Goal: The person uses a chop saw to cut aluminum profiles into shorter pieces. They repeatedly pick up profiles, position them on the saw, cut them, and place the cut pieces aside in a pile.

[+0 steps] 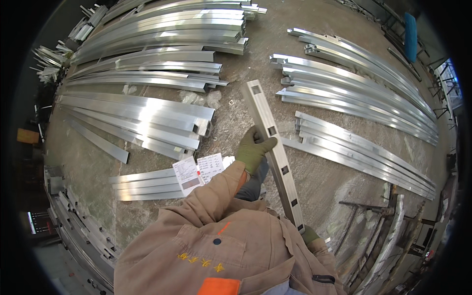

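A long silvery aluminium profile [275, 142] with several square cut-outs along its face slants in front of my body, its far end raised toward the middle of the floor. My left hand [253, 150], in a green work glove, is closed around it above the midpoint, with the thumb across its face. At the near end, low beside my right hip, my right hand [310, 236] in a matching glove grips the profile. Most of that hand is hidden behind the profile and my jacket, so its fingers barely show.
Stacks of aluminium profiles [147, 115] lie on the concrete floor at left, with more profiles [364, 88] at right. Written paper sheets [197, 172] rest on short profiles [147, 186] near my left arm. A metal rack [364, 231] stands at lower right.
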Available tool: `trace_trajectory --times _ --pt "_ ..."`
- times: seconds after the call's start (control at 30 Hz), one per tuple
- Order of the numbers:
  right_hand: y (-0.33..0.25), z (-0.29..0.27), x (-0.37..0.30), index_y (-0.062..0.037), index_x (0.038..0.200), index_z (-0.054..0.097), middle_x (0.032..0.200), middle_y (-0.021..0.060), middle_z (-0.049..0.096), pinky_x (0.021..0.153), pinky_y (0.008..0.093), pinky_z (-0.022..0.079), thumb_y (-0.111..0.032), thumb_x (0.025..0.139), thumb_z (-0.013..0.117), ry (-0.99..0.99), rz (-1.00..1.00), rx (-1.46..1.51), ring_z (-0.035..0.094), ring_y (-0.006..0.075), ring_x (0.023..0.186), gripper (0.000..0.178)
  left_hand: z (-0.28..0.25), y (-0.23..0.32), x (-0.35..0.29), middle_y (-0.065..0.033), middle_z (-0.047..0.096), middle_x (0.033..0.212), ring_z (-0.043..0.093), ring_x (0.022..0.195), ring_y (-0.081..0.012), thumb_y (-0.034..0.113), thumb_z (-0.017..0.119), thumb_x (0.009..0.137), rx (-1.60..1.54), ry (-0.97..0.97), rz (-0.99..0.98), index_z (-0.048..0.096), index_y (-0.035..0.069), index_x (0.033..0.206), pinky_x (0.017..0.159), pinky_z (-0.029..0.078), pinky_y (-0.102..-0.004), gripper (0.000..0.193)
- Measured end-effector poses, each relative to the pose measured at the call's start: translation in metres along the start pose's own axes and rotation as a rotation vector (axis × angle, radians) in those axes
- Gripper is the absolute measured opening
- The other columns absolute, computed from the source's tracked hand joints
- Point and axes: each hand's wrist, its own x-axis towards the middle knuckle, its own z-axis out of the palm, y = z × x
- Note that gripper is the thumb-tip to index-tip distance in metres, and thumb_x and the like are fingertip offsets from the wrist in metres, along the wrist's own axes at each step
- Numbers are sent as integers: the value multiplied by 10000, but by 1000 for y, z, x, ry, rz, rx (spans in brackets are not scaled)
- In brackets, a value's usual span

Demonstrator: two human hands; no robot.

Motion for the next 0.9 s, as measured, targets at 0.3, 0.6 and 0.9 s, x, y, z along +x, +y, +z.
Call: trace_trajectory --times 0.3,0.6,0.9 --pt "-322 -39 160 3 1509 790 1328 105 886 1008 436 661 -82 854 1029 12 95 -259 817 229 1168 703 -22 73 311 -135 844 1298 806 1133 -229 183 981 997 -47 132 4 724 -19 1497 1011 655 -385 597" --pt "-612 -78 290 -22 1399 834 1157 86 878 871 405 628 -176 845 973 0 4 -424 795 209 981 591 -33 201 569 -110 831 1284 787 1171 -209 217 996 1009 -83 145 50 703 -13 1546 1024 648 -375 654" --pt "-862 -137 445 -94 1438 802 1067 109 830 705 438 658 -153 885 880 106 -132 -584 795 266 937 561 8 223 812 -70 795 1289 803 1149 -239 402 905 1127 -283 16 -277 691 45 1498 1068 689 -442 558"
